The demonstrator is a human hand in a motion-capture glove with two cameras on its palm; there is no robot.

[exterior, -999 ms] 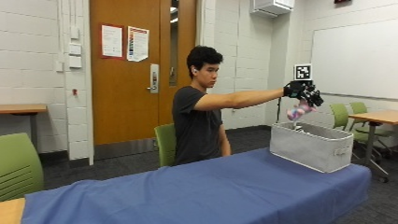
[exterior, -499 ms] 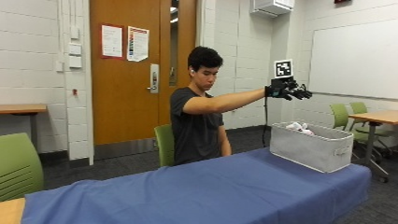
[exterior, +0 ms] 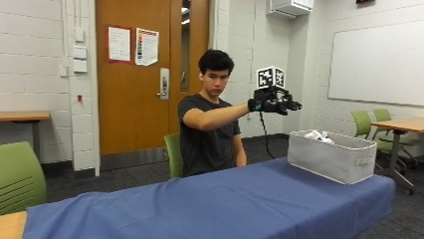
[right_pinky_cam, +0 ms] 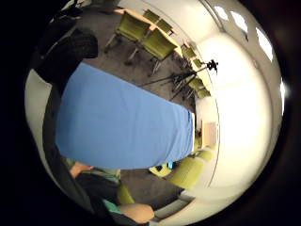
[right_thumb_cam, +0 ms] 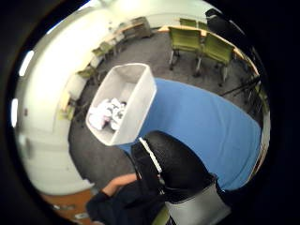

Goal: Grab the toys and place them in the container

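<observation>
One black-gloved right hand (exterior: 273,103), fingers relaxed and holding nothing, hangs mid-frame above the blue-clothed surface (exterior: 218,204). White soft toys (exterior: 320,136) lie inside the grey fabric container (exterior: 331,155) at right. No readable writing.

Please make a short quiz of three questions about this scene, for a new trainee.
1. True or false: the right hand holds a toy.
2. Where are the toys? A) on the blue cloth B) in the container C) on the floor
3. Fill in: the container stands on the ___ cloth.

Key: 1 false, the hand is raised and holds nothing; 2 B; 3 blue.
</observation>
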